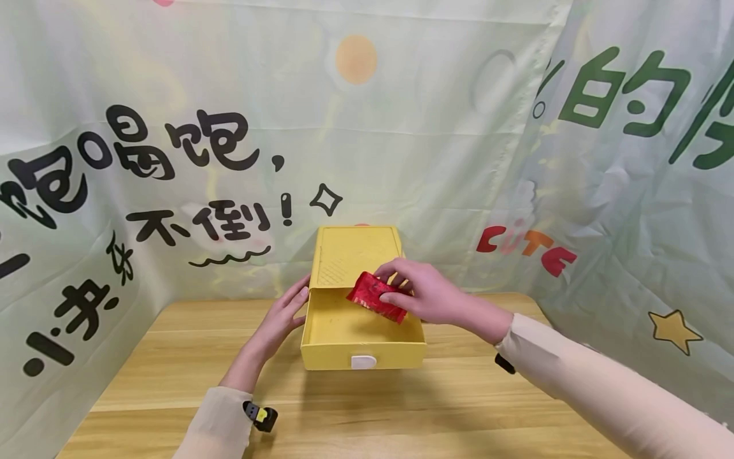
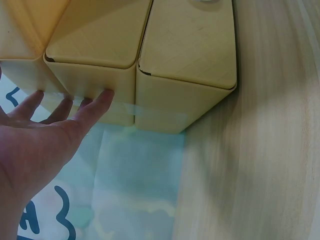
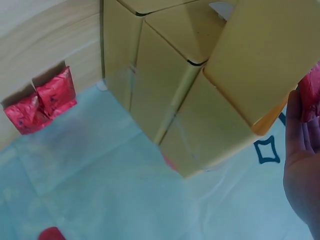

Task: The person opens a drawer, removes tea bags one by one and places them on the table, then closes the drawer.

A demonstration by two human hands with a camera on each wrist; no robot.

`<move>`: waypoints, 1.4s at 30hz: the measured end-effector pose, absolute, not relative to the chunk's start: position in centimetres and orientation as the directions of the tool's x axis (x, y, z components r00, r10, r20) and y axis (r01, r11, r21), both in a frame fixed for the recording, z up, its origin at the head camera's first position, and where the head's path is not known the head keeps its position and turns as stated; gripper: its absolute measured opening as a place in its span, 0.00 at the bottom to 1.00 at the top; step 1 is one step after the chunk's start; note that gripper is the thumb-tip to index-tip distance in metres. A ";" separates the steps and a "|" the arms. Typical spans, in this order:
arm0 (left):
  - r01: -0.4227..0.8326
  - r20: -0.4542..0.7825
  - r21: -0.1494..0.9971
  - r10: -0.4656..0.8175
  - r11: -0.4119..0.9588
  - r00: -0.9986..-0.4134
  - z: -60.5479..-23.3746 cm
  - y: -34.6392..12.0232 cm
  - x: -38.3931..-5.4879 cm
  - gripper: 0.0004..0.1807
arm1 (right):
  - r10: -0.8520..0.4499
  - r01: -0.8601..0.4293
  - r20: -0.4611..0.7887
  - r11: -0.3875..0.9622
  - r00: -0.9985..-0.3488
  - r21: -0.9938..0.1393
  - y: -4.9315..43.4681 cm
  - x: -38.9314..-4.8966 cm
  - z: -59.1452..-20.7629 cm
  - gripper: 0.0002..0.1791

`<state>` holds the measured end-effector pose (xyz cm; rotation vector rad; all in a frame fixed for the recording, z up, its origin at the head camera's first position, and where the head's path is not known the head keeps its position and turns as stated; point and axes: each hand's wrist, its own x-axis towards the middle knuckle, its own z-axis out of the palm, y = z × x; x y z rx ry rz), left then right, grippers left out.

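A yellow drawer unit (image 1: 350, 248) stands at the middle of the table, its top drawer (image 1: 395, 357) pulled out toward me. Over that drawer my right hand (image 1: 430, 293) pinches a red wrapped packet (image 1: 373, 296) between thumb and fingers. The same packet (image 3: 311, 95) shows partly at the edge of the right wrist view. My left hand (image 1: 279, 322) touches the unit's left side with its fingers extended. In the left wrist view, the fingertips of the left hand (image 2: 45, 145) lie against the side wall of the stacked drawers (image 2: 100, 35).
Two more red packets (image 3: 37, 102) lie on the table beside the unit in the right wrist view. A printed cloth (image 1: 401, 115) hangs behind and around the wooden table (image 1: 189, 357). The pulled-out drawer has a white handle (image 1: 364, 362).
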<state>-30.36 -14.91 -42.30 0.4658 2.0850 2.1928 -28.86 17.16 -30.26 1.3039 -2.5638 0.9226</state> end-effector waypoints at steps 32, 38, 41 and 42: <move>0.152 0.168 0.985 0.264 -0.078 -0.950 -42.3 -14.8 -30.3 0.33 | -0.339 -0.522 0.410 0.386 -0.847 -0.760 22.2 -29.0 -31.9 0.22; 0.155 0.172 0.984 0.267 -0.082 -0.948 -42.2 -14.7 -30.3 0.34 | -0.303 -0.504 0.411 0.383 -0.860 -0.774 23.1 -29.0 -31.8 0.21; 0.156 0.171 0.985 0.268 -0.077 -0.948 -42.2 -14.8 -30.3 0.34 | -0.288 -0.499 0.412 0.387 -0.864 -0.775 23.5 -28.8 -31.9 0.21; 0.156 0.170 0.985 0.268 -0.075 -0.948 -42.2 -14.8 -30.3 0.34 | -0.282 -0.496 0.412 0.391 -0.867 -0.776 23.7 -28.8 -32.0 0.21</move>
